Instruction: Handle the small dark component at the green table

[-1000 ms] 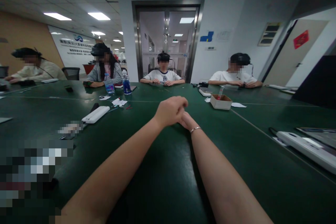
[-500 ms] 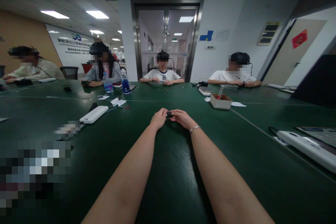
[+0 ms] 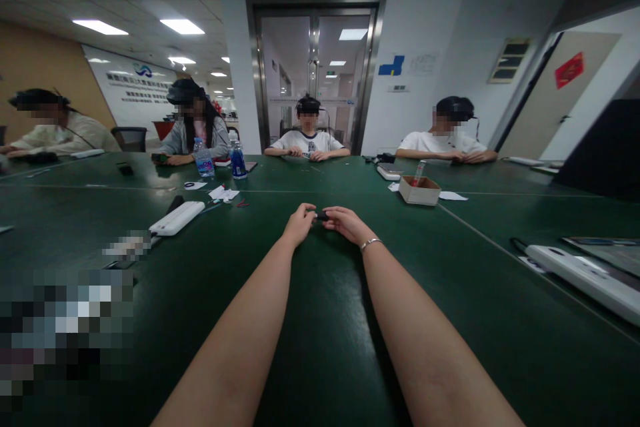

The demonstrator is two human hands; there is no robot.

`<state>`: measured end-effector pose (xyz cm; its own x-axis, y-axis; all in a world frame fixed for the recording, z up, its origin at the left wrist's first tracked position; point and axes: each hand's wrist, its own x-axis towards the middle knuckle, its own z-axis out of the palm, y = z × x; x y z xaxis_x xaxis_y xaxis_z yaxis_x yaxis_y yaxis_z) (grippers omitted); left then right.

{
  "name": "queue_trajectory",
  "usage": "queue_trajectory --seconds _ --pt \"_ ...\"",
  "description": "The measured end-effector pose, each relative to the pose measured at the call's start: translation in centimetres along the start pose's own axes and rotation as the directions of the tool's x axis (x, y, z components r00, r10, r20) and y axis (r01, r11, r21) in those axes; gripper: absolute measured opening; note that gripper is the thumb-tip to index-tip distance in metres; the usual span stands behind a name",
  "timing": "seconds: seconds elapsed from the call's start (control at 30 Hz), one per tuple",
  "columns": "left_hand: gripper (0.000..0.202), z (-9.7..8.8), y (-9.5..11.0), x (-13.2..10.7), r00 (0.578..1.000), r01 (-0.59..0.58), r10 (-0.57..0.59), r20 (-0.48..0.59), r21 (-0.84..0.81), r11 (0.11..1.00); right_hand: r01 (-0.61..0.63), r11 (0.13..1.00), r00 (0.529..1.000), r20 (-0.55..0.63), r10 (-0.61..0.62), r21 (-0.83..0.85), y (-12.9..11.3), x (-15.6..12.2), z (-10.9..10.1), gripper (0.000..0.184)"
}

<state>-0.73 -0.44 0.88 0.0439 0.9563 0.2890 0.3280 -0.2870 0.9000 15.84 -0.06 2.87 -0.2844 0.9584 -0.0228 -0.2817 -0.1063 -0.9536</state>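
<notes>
Both arms reach forward over the dark green table [image 3: 325,320]. My right hand [image 3: 345,223], with a silver bracelet [image 3: 371,244] at the wrist, pinches a small black object with a pale, metallic-looking end [image 3: 323,217]. Its exact kind is too small to make out. My left hand [image 3: 300,223] is right beside that pale end, index finger stretched over it and fingers parted. Whether a left fingertip still touches the object cannot be told.
A small open box [image 3: 420,191] with a clear tube stands ahead right. White power strips lie left [image 3: 177,218] and right [image 3: 580,280]. Paper scraps [image 3: 223,194] and two bottles [image 3: 239,161] are ahead left. Several people in headsets sit around the table.
My left fingers have loosened and drawn slightly left from the black object. My right hand keeps its pinch in nearly the same place. The view has shifted a little.
</notes>
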Motion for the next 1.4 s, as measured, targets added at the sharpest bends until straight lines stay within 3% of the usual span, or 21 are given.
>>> queue_trajectory --seconds 0.33,0.47,0.93,1.2,1.4 --pt "0.027 -0.08 -0.2 0.15 0.999 0.034 -0.034 -0.002 0.008 0.999 0.006 1.0 0.999 0.051 -0.005 -0.015 0.18 0.11 -0.2 0.014" --pt "0.023 -0.01 -0.35 0.23 1.0 -0.023 0.023 -0.012 0.034 0.999 0.005 1.0 0.999 0.045 -0.004 -0.024 0.16 0.09 -0.2 0.013" --pt "0.033 -0.02 -0.08 -0.13 0.999 0.037 -0.037 -0.002 -0.046 0.998 0.007 1.0 1.0 0.024 -0.007 0.0 -0.14 -0.41 0.01 0.01" --pt "0.025 0.12 -0.96 0.59 0.998 0.036 -0.037 -0.052 -0.015 0.999 0.003 1.0 1.0 0.028 -0.003 -0.003 0.06 -0.09 -0.23 0.015" --pt "0.027 0.22 -0.96 0.58 0.996 0.086 -0.087 -0.016 -0.044 0.995 0.009 1.0 1.0 0.027 -0.009 -0.008 0.07 -0.19 -0.16 0.016"
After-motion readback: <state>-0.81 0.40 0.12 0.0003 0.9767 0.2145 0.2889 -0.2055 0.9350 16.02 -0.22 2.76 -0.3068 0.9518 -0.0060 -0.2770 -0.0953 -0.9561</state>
